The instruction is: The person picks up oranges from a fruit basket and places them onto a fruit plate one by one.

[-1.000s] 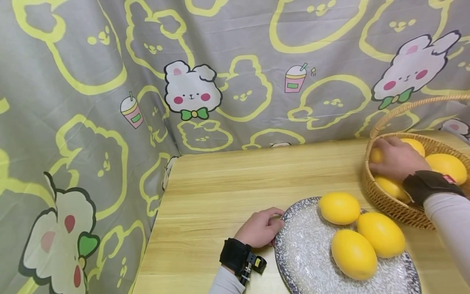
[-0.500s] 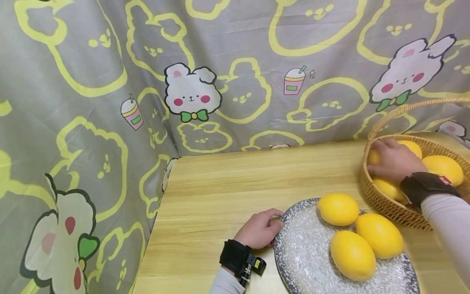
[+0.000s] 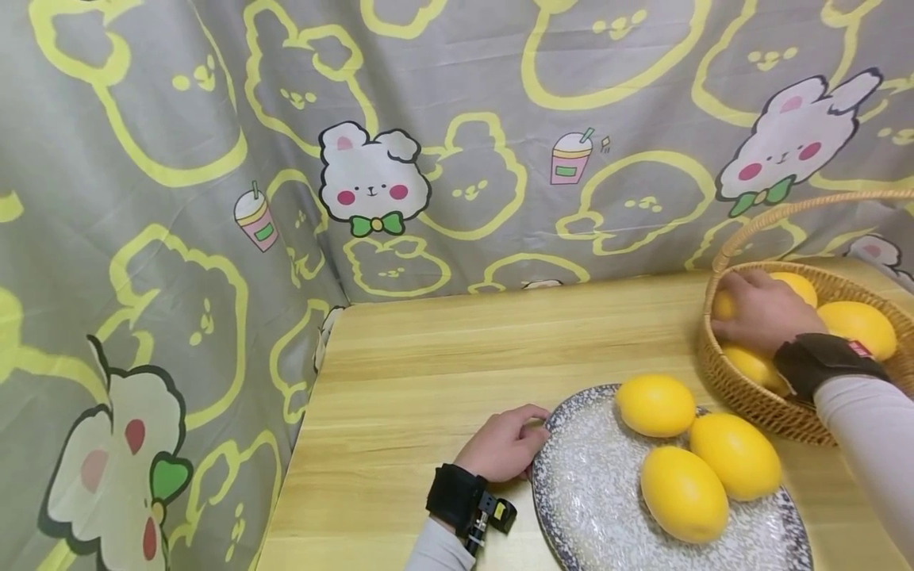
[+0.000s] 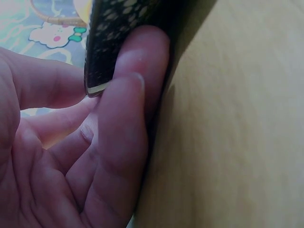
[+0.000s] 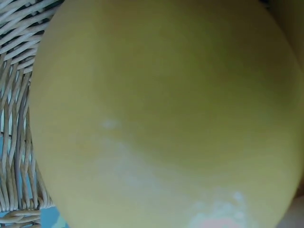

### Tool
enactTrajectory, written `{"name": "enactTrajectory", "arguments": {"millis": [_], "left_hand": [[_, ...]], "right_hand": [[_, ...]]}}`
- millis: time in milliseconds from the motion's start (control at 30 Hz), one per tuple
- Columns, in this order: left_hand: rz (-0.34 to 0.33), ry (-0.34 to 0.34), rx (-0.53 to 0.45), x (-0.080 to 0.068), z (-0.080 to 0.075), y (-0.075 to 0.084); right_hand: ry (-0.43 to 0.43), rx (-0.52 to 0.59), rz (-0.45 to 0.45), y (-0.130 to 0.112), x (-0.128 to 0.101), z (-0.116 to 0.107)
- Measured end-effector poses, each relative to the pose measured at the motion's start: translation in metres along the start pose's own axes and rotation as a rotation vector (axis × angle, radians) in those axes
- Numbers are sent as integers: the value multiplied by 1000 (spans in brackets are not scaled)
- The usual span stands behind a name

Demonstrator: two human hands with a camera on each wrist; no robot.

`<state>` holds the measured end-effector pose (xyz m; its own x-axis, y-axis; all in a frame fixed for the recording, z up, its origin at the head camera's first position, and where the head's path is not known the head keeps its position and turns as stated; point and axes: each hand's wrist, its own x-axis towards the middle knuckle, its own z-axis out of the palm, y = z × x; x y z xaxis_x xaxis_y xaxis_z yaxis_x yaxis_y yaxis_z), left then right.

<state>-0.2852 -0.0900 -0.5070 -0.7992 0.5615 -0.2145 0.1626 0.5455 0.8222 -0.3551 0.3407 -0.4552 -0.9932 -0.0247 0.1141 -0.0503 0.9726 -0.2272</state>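
My left hand (image 3: pixel 530 434) pinches the left rim of a speckled grey plate (image 3: pixel 571 507) on the wooden table; in the left wrist view the thumb and fingers (image 4: pixel 118 123) clasp the plate's dark edge (image 4: pixel 111 42). Three yellow lemons (image 3: pixel 655 405) (image 3: pixel 735 455) (image 3: pixel 683 493) lie on the plate. My right hand (image 3: pixel 743 305) reaches into a wicker basket (image 3: pixel 743 396) at the right, fingers curled over a lemon (image 3: pixel 723 306). That lemon (image 5: pixel 166 109) fills the right wrist view, with the basket weave (image 5: pixel 19 142) beside it.
More lemons (image 3: pixel 857 327) (image 3: pixel 750 363) lie in the basket, whose arched handle (image 3: pixel 785 210) rises over it. A grey cartoon-print cloth (image 3: pixel 428 159) hangs behind and left of the table. Bare wooden tabletop (image 3: pixel 464 349) stretches left of the plate to the edge.
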Motion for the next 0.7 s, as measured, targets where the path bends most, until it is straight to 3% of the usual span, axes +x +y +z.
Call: {"name": "enactTrajectory", "arguments": {"millis": [700], "left_hand": [[-1,1,-21,-1,0,0]], "right_hand": [[3,1,-20,4,1,6]]}}
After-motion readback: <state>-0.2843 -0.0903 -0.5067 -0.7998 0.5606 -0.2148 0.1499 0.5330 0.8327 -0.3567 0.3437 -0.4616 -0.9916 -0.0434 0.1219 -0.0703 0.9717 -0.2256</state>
